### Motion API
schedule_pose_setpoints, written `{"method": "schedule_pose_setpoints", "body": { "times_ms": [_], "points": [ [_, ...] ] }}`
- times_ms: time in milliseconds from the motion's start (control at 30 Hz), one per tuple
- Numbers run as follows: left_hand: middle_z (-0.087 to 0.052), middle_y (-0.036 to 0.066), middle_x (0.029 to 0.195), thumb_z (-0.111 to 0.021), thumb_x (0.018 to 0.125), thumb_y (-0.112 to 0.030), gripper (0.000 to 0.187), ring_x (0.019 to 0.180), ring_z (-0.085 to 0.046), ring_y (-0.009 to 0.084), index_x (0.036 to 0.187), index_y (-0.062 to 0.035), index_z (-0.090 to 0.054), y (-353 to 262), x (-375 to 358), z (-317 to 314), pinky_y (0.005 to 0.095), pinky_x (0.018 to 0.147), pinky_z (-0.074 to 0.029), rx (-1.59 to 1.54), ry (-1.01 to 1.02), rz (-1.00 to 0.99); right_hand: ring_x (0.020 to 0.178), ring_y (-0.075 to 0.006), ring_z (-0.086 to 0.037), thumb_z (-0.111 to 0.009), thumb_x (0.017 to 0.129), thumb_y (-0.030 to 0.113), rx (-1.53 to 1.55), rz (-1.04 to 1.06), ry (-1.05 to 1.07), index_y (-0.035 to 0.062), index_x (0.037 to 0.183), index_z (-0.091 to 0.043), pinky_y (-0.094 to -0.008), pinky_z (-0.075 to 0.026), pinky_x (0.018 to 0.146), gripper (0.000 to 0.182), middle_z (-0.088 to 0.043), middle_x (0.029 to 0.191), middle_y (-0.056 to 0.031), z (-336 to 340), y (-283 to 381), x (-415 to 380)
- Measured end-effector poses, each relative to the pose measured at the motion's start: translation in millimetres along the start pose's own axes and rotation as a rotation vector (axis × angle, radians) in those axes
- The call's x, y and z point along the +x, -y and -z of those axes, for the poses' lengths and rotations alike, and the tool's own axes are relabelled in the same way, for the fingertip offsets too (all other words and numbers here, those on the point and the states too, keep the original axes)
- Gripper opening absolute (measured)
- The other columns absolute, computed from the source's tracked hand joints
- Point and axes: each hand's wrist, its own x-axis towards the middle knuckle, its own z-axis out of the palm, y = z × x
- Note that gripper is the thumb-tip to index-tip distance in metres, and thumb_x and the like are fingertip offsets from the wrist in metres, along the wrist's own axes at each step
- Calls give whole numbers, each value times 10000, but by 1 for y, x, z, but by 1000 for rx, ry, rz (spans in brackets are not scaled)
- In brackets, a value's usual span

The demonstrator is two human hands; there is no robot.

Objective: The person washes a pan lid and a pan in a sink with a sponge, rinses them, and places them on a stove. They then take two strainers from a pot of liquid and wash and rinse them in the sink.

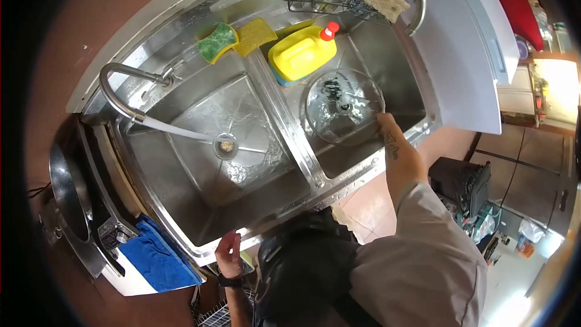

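One clear round piece [345, 107]: in the right basin [393, 54], just left of the right fingers.
Right hand [389, 126]: fingers pinching that piece's rim.
Yellow bottle [302, 54]: beyond those fingers, leftward, red-capped.
Sponges [218, 43]: farther left of them, behind the basins.
Faucet [124, 108]: well left of them, water running into the left basin [181, 166].
Left hand [229, 255]: fingers loosely bent, near the sink's front edge; contact I cannot tell.
Blue cloth [160, 251]: left of the left fingers.

one head view, forward and down over sink [293, 127] and hands [229, 259], fairly near
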Motion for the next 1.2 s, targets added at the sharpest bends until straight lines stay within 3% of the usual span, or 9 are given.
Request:
{"method": "schedule_pose_setpoints", "body": {
  "times_ms": [33, 133, 300, 367, 533, 733, 800, 933, 1200],
  "points": [
    [-705, 121, 1002, -680, 915, -133, 280, 920, -657, 168, 1132, 42, -646, -7, 1, -11, 298, 844, -508, 40, -10, -27, 558, -258, -605, -659, 816, 49, -50, 39, -41, -69, 903, -641, -397, -514, 506, 148, -598, 685, -150, -2, 9, -18],
    [-706, 119, 1002, -675, 915, -122, 263, 938, -659, 175, 1122, 39, -654, -30, 8, -29, 315, 847, -514, 63, 37, -10, 562, -219, -603, -631, 829, 45, 288, 62, 258, -61, 876, -636, -362, -519, 515, 116, -599, 687, -124, 17, 73, -149],
    [-713, 155, 936, -669, 897, -97, 210, 827, -689, 182, 1082, 2, -680, -52, 37, -41, 307, 765, -536, 217, 72, -237, 620, -174, -646, -607, 827, 79, -41, 489, 204, -47, 781, -622, -329, -532, 557, 135, -615, 697, -89, 90, 142, -261],
    [-716, 147, 941, -673, 897, -95, 216, 832, -697, 179, 1093, -4, -677, -49, 52, -45, 288, 764, -535, 74, 130, -231, 583, -180, -613, -603, 827, 118, 94, 480, 255, -13, 734, -614, -323, -524, 563, 161, -571, 622, -63, 136, 153, -315],
    [-727, 118, 971, -669, 922, -126, 226, 873, -700, 150, 1116, -10, -669, -57, 75, -49, 264, 779, -532, -68, 251, -249, 662, -246, -703, -508, 825, 2, 144, 565, 192, -24, 942, -587, -329, -582, 542, 144, -622, 750, -87, 191, 174, -466],
    [-636, 118, 1166, -481, 1022, -390, 465, 1038, -636, 239, 1352, -62, -494, -57, 104, -43, 356, 880, -507, -561, 295, -14, 762, -294, -717, -547, 886, 3, 173, 670, 480, -42, 1010, -578, -387, -616, 657, 135, -645, 847, -127, 65, 188, -511],
    [-622, 116, 1178, -433, 1027, -446, 500, 1052, -627, 266, 1344, -63, -486, -62, 114, -29, 393, 880, -506, -1110, 277, 143, 754, -303, -715, -551, 897, 17, 286, 583, 553, -17, 984, -586, -384, -615, 641, 100, -609, 860, -102, -3, 196, -530],
    [-625, 109, 1164, -342, 1058, -388, 421, 1057, -618, 284, 1270, -70, -518, -21, 151, -12, 430, 833, -519, -1141, 117, 143, 779, -280, -717, -501, 957, 55, 251, 656, 703, -31, 1079, -535, -355, -611, 663, 154, -595, 899, -99, -88, 206, -549],
    [-643, 116, 1080, -557, 972, -108, 178, 902, -660, 279, 1144, -62, -557, -4, 204, -5, 385, 725, -544, -1308, -58, -88, 901, -279, -702, -471, 987, 49, 329, 709, 694, -45, 1148, -514, -378, -596, 786, 191, -609, 937, -116, -142, 190, -507]
  ]
}}
